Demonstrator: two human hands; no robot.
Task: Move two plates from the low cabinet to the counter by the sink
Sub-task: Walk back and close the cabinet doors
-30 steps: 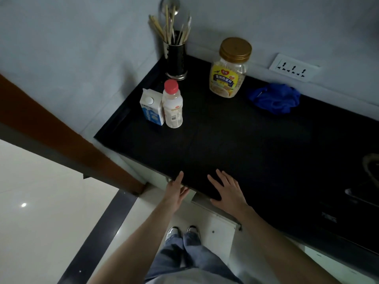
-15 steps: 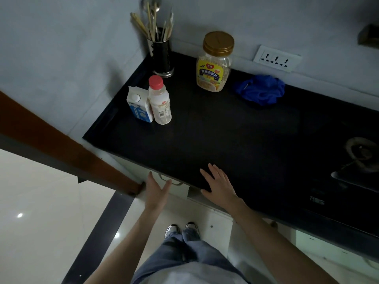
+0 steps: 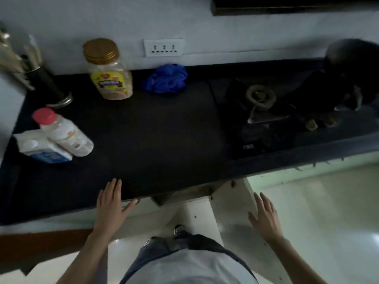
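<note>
I look down at a black counter [image 3: 147, 140] with white low cabinets beneath it. A cabinet door [image 3: 231, 212] below the counter edge stands swung outward, with a dark gap behind it. My left hand [image 3: 110, 203] lies flat with spread fingers on the counter's front edge. My right hand [image 3: 265, 218] hovers open beside the outer face of the swung door, holding nothing. No plates and no sink show in this view.
On the counter stand a gold-lidded jar [image 3: 107, 70], a red-capped bottle [image 3: 63, 133], a carton [image 3: 41, 148], a utensil holder [image 3: 47, 85] and a blue cloth [image 3: 167, 78]. A gas burner [image 3: 260, 99] and a dark pot [image 3: 352, 68] sit at right. My legs and shoes are below.
The view has swung to the right along the counter, bringing the stove in. My left hand went from the drawer front up onto the counter edge; my right hand came off the counter toward the cabinet door.
</note>
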